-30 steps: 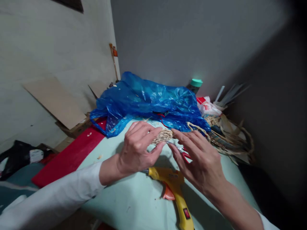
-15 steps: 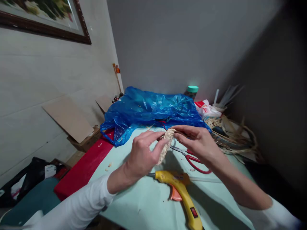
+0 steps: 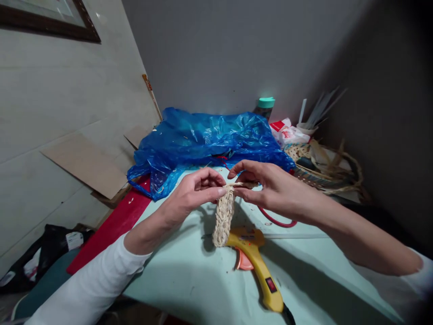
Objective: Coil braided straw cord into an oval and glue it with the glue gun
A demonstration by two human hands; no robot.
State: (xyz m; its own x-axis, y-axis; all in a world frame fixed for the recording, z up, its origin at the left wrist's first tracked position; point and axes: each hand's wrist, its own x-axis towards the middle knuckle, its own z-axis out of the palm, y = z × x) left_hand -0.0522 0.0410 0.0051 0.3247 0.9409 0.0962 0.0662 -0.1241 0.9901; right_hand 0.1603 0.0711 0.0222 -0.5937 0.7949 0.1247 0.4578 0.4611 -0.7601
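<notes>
A braided strip of pale straw (image 3: 223, 219) hangs down over the table, its top edge pinched between the thumb and fingers of my left hand (image 3: 199, 192). My right hand (image 3: 262, 183) is at the upper right of the strip, thumb against it, with a twisted strand (image 3: 243, 184) running from the strip's top into its fingers. Below and behind the strip's lower end lies a yellow glue gun (image 3: 259, 262) with an orange trigger. Red-handled scissors (image 3: 279, 222) rest under my right hand, their blades hidden.
A crumpled blue plastic bag (image 3: 203, 140) covers the back of the pale green table (image 3: 182, 275). At the right stand a woven basket (image 3: 324, 176) and a cup of glue sticks (image 3: 307, 128). Cardboard (image 3: 88, 164) leans at the left.
The strip now hangs more upright and shows its full length. My right hand's fingers have lifted and hold a strand drawn out from its top. The camera view has shifted.
</notes>
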